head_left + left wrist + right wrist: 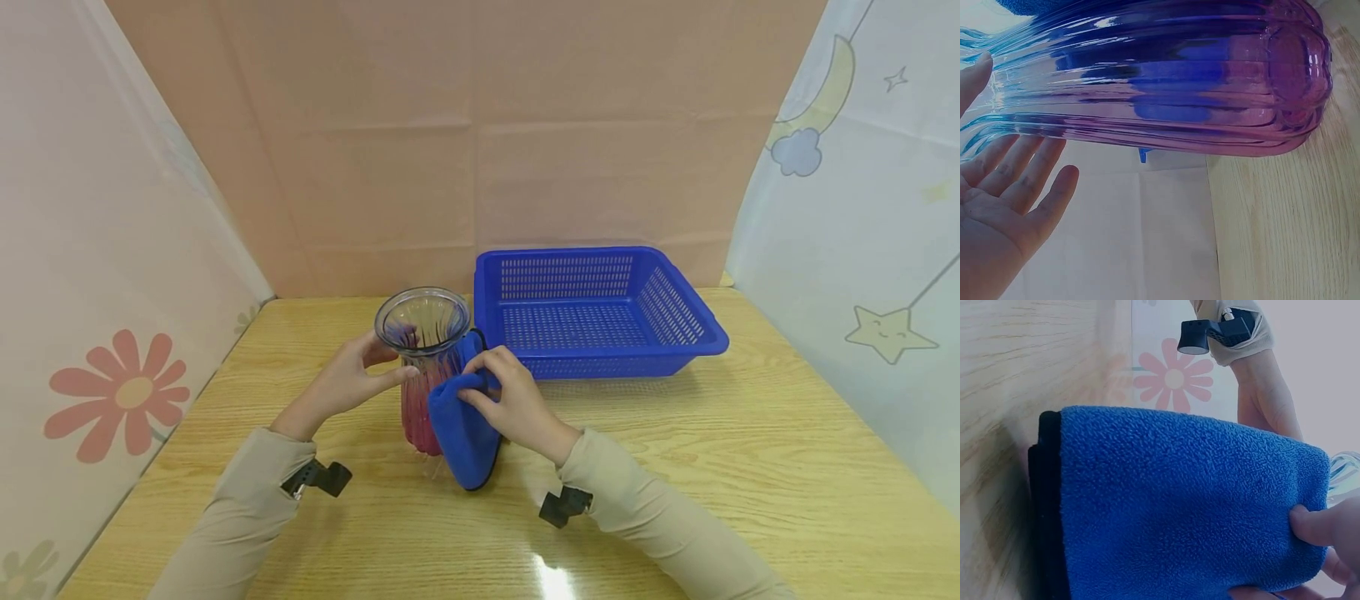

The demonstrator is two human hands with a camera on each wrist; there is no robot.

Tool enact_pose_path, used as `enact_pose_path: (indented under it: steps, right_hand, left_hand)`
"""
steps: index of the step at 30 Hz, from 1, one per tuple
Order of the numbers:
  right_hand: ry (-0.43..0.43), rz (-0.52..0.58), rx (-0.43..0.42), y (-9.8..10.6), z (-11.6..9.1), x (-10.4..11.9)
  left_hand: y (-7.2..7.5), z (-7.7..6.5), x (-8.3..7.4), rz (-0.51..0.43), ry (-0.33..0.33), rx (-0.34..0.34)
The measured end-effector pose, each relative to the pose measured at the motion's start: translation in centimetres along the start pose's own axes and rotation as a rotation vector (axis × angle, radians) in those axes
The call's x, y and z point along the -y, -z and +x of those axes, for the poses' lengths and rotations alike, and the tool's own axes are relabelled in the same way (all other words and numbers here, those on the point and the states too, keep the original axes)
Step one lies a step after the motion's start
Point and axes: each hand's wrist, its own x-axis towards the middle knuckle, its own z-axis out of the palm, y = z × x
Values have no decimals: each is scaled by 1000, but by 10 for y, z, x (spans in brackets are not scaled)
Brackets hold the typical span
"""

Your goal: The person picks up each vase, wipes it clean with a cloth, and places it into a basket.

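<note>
A ribbed glass vase (429, 367), clear at the flared rim and pink toward the base, stands upright in the middle. My left hand (356, 375) holds it near the neck, thumb in front and fingers behind; the left wrist view shows the fingers (1022, 165) against the glass. My right hand (517, 406) pinches the top of a folded blue towel (467, 433) between thumb and fingers. The towel hangs along the vase's right front side, its dark edging at the lower end. Part of the vase is hidden behind the towel.
A blue plastic basket (600, 367) with slotted walls stands behind and to the right on the wooden table (735, 467). A peach sheet (472, 125) hangs at the back, with patterned white sheets at both sides.
</note>
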Motion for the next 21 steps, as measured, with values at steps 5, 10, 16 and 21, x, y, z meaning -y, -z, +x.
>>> enact_pose_path:
  steps: [5, 10, 16, 21]
  right_hand:
    - [23, -7, -23, 0, 1, 1]
    - [57, -7, -60, 2, 5, 5]
    - [82, -4, -112, 4, 10, 11]
    - [81, 25, -136, 6, 12, 14]
  left_hand:
    - [0, 0, 0, -7, -9, -2]
    - [0, 0, 1, 0, -12, -2]
    - [0, 1, 0, 5, -13, 1]
    - [0, 0, -1, 20, -12, -1]
